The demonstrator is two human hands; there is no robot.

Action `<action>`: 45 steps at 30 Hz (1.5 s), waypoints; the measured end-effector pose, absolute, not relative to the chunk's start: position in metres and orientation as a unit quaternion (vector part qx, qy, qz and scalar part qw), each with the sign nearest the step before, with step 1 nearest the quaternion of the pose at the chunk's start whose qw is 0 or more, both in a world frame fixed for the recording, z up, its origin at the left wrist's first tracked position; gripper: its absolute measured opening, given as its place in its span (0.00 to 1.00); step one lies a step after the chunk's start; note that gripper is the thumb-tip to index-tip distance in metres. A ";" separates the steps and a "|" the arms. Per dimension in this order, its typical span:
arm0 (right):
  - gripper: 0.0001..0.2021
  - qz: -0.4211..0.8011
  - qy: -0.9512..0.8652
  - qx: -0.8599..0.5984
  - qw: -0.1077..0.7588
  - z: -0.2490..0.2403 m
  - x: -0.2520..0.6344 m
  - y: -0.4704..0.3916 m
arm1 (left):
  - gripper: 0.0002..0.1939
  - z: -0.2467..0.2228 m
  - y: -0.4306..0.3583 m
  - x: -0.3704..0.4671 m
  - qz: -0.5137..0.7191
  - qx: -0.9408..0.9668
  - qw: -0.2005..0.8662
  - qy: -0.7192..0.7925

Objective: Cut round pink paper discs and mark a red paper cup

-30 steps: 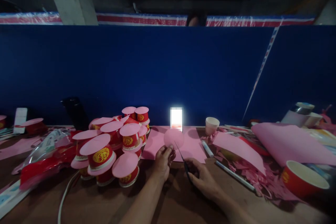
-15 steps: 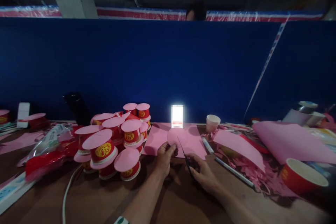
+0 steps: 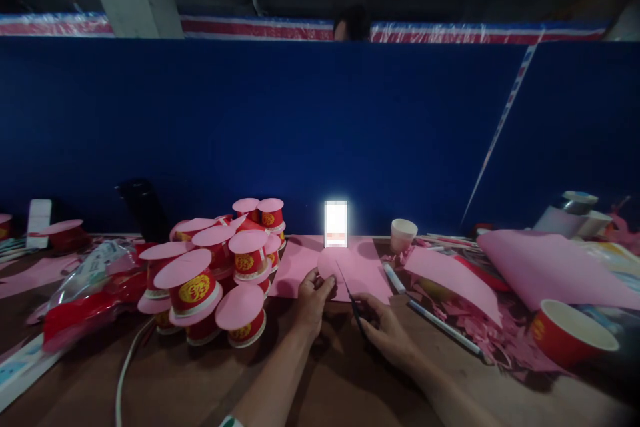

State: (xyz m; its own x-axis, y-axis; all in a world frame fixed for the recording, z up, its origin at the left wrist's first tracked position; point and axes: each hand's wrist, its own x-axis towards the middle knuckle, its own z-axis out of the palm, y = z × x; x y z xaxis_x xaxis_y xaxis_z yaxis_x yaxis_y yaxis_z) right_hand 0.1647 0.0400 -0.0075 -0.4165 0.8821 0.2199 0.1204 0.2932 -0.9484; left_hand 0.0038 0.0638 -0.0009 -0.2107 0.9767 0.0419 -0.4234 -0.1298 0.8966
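Note:
My left hand [image 3: 316, 293] pinches the lower edge of a pink paper disc [image 3: 330, 259]. Black-handled scissors [image 3: 355, 310] are gripped in my right hand [image 3: 377, 321], their thin blades pointing up and away at the disc's right side. Beneath the disc lies a larger pink paper sheet [image 3: 295, 273]. Whether the blades touch the disc's edge I cannot tell. To the left of my left hand stand several red paper cups with gold print [image 3: 195, 288], stacked in places and topped with pink paper discs [image 3: 240, 307].
A lit phone [image 3: 335, 223] stands behind the sheet. Right of it are a white cup [image 3: 403, 235], two markers [image 3: 445, 327], pink scraps [image 3: 505, 340] and a red cup [image 3: 573, 340]. A cable [image 3: 125, 370] crosses the left side. A blue partition [image 3: 310, 127] rises behind the table.
The view has shifted slightly, so most things sit a little further left. Both hands keep almost the same hold on the disc and scissors. A person's head beyond the partition has moved left.

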 end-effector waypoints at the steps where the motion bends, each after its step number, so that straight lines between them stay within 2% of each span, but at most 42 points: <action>1: 0.18 0.469 -0.697 -0.362 0.404 -0.008 0.165 0.040 | 0.19 -0.001 0.064 0.004 0.668 0.346 0.522 0.402; 5: 0.18 0.456 -0.703 -0.370 0.401 -0.008 0.165 0.040 | 0.22 0.000 0.064 0.005 0.676 0.336 0.522 0.398; 17: 0.17 0.459 -0.705 -0.360 0.403 -0.010 0.165 0.043 | 0.11 0.001 0.062 0.005 0.671 0.380 0.481 0.417; 19: 0.17 0.461 -0.706 -0.358 0.402 -0.010 0.165 0.043 | 0.13 0.002 0.063 0.005 0.668 0.382 0.483 0.419; 25: 0.17 0.464 -0.705 -0.352 0.405 -0.012 0.166 0.043 | 0.27 0.001 0.064 0.004 0.694 0.330 0.512 0.383; 33: 0.17 0.464 -0.704 -0.357 0.403 -0.010 0.166 0.043 | 0.30 -0.002 0.066 0.004 0.700 0.309 0.498 0.408; 40: 0.17 0.462 -0.702 -0.360 0.405 -0.010 0.165 0.042 | 0.18 0.000 0.067 0.003 0.693 0.348 0.481 0.409; 45: 0.18 0.476 -0.692 -0.368 0.400 -0.011 0.166 0.042 | 0.15 -0.001 0.066 0.002 0.687 0.359 0.476 0.415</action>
State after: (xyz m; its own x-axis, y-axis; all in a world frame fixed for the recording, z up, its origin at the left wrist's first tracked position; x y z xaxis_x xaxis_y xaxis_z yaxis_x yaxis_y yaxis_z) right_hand 0.1657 0.0420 -0.0110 -0.4095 0.8894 0.2031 0.1284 0.2766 -0.9524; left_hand 0.0023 0.0662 -0.0011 -0.2890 0.9523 0.0977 -0.3570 -0.2019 0.9120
